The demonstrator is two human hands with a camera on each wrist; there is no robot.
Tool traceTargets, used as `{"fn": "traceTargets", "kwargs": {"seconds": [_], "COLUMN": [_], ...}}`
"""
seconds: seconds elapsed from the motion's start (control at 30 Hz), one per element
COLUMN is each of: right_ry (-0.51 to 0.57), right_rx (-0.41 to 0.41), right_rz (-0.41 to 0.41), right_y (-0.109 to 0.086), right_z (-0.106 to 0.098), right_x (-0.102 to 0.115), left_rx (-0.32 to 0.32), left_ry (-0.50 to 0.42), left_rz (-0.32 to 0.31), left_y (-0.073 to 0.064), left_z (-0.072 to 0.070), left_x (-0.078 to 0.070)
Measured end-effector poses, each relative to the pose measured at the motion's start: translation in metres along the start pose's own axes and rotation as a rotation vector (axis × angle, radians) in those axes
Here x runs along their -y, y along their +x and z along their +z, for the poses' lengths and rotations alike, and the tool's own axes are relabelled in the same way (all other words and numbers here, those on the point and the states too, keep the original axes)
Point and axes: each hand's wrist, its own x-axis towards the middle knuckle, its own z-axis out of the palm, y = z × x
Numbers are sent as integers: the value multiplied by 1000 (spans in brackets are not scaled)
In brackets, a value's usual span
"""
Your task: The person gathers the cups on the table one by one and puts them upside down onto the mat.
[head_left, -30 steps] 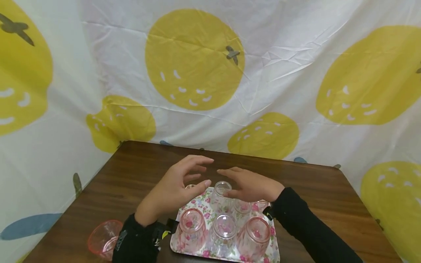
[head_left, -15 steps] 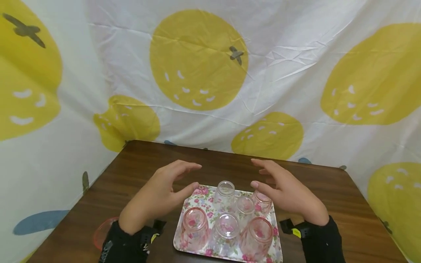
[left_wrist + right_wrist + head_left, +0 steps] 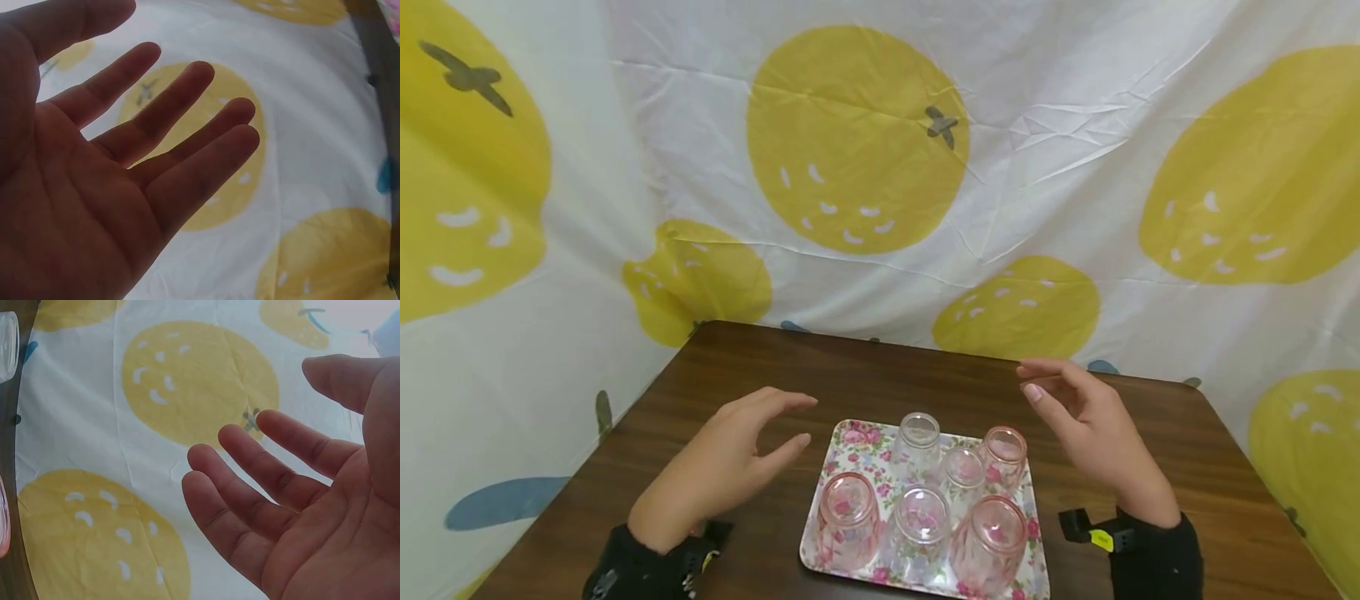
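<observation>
My left hand (image 3: 722, 462) hovers over the table to the left of a floral tray (image 3: 861, 433), fingers loosely extended and palm turned inward. On the other side, my right hand (image 3: 1097, 433) is raised beyond the tray's right edge, thumb apart from the fingers. Neither hand touches anything. Several glasses stand on the tray, seemingly upside down: a front-left pink glass (image 3: 847, 525), a front clear glass (image 3: 919, 529), a front-right pink glass (image 3: 991, 542), a back clear glass (image 3: 917, 442), a small clear glass (image 3: 962, 475) and a back-right pink glass (image 3: 1003, 458).
The tray lies near the front of a dark wooden table (image 3: 820, 362). A white curtain (image 3: 865, 292) with yellow fruit prints hangs behind and beside it. Glass edges show at the left of the right wrist view.
Both hands have moved apart, from above the tray to either side of it, uncovering the back glasses. A pink bowl at the left, visible earlier, is now hidden behind the left arm.
</observation>
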Motion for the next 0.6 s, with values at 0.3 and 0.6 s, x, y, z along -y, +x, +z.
{"fn": "traceTargets", "kwargs": {"seconds": [0.3, 0.6], "right_ry": [-6, 19], "right_rx": [-19, -35], "right_rz": [22, 41], "right_y": [-2, -7], "right_z": [-14, -20], "right_x": [-5, -6], "left_rx": [18, 49], "left_ry": [130, 262], "left_rz": [-81, -277], "left_y": [-29, -61], "left_z": [1, -10], "left_x": [24, 40]}}
